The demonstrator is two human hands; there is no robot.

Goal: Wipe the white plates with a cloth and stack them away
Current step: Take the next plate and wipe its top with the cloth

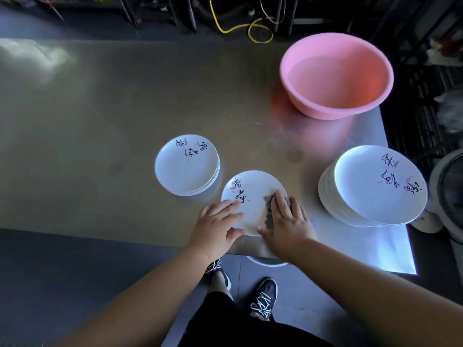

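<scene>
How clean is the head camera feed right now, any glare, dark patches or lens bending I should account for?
Head view: strong glare on the metal table at its near right corner, and a pink cast reflected beside the pink basin; the far left tabletop looks hazy and dim; floor and background are dark; wide-angle bending curves the table edges; the plate being wiped, left hand and right hand on the cloth read clearly.

Both forearms are seen bare to the lower frame edge, no sleeves being visible; the left hand (217, 225) and right hand (288, 225) are ungloved; dark trousers (225, 319) are worn; black lace-up shoes (264, 299) are threaded with white laces.
</scene>
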